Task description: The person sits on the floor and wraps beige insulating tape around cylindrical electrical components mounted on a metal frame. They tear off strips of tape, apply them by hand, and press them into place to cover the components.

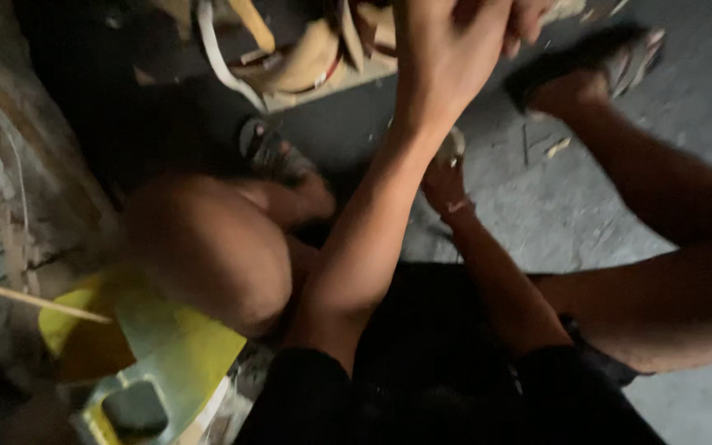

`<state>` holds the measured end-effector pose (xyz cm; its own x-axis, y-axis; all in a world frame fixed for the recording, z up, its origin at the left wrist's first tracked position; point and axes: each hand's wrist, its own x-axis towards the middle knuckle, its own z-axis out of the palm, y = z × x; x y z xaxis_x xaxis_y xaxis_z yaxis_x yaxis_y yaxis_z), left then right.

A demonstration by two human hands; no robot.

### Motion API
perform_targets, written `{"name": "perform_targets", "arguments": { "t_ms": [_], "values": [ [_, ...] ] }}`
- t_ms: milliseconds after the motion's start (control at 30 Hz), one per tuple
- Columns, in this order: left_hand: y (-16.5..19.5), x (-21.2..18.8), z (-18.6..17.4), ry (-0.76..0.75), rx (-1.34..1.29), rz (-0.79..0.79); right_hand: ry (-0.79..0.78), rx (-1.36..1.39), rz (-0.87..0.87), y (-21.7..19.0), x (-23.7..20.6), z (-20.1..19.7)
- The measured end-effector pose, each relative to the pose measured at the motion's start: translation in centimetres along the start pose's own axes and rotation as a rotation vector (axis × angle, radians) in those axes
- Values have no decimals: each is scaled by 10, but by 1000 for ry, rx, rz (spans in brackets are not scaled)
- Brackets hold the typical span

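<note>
The left hand reaches up, fingers curled just beside the pale wooden pieces, grip unclear, while the right hand, lower, closes its fingers around a small pale piece.

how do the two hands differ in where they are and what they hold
The left hand is raised to the top of the view, arm stretched far forward; the right hand sits lower and nearer the body, over the grey floor. The left hand reaches the pile of pale wood pieces, its fingers cut off by the frame; the right hand closes on a small pale object. Both are bare.
</note>
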<state>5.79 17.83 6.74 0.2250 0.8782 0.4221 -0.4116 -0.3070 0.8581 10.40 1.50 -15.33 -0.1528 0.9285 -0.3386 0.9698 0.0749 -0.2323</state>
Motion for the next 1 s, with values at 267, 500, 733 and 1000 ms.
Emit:
{"name": "perform_targets", "arguments": {
  "t_ms": [267, 500, 733, 1000],
  "values": [
    [9, 16, 0, 20, -249, -284, 25, 80, 210, 14, 7, -76],
    [0, 19, -22, -161, -416, -368, 789, 118, -87, -5, -46, -254],
    [-7, 17, -17, -45, -245, -279, 735, -401, 25, -1, 1, -267],
    [-23, 20, -12, -86, -317, -154, 873, -736, -145, 2, -44, -300]
  ]
}}
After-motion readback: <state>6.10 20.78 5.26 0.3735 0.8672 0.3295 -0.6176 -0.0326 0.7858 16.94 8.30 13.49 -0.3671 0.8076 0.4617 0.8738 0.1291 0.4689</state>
